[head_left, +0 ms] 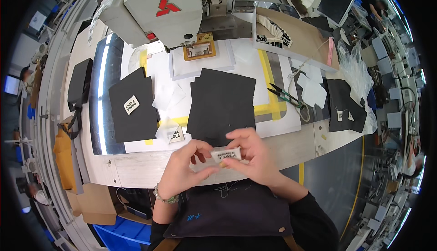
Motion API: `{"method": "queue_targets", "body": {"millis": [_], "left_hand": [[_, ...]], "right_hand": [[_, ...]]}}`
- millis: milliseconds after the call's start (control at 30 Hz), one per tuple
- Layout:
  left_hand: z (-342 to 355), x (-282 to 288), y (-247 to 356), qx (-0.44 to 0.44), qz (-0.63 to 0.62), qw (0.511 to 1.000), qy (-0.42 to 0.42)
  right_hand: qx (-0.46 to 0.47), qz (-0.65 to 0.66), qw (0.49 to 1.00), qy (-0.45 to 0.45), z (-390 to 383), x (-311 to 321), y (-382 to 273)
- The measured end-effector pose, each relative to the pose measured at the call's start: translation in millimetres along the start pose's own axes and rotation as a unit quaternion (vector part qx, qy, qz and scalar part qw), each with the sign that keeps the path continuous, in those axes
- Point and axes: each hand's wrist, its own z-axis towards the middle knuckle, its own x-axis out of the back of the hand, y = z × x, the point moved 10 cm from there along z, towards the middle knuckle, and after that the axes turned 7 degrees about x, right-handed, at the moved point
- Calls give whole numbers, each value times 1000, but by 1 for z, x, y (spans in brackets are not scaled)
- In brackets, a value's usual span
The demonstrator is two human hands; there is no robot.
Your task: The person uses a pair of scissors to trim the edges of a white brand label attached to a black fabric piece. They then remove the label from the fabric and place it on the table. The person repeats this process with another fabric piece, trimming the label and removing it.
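Observation:
Over the table's front edge, my right hand [255, 157] pinches a small white label [226, 154] with black lettering between thumb and fingers. My left hand [185, 162] is beside the label's left end, thumb and fingers apart and slightly curled. A stack of dark grey fabric pieces [222, 101] lies just beyond the hands. To its left is another dark fabric piece [132, 126] with a white lettered label [131, 105] on top. A further label [176, 134] lies near the front edge, partly under a translucent sheet [166, 126].
A large sewing machine head [161, 14] stands over a yellow-brown clamp frame [200, 50] at the back. Black-handled snips [284, 97] lie right of the stack. A cardboard box [300, 46] holds several labels. Dark fabric [346, 110] and clear plastic [359, 69] are far right.

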Motion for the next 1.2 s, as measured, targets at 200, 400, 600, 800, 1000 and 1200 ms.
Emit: {"method": "queue_targets", "body": {"millis": [200,400,600,800,1000,1200], "left_hand": [[-9,-7,-20,50,-55,995,-71],[-4,50,-26,29,109,990,84],[10,53,14,-91,320,911,246],[54,-36,14,-158,193,966,62],[64,-44,3,-157,218,960,78],[63,-45,3,-169,253,948,96]], "right_hand": [[18,-21,999,-20,-13,-24,19],[117,-267,957,5,-3,13,-12],[239,-527,812,70,8,48,-44],[262,-605,751,-8,25,35,-24],[258,-616,744,-1,24,37,-16],[259,-604,753,3,24,40,-15]]}}
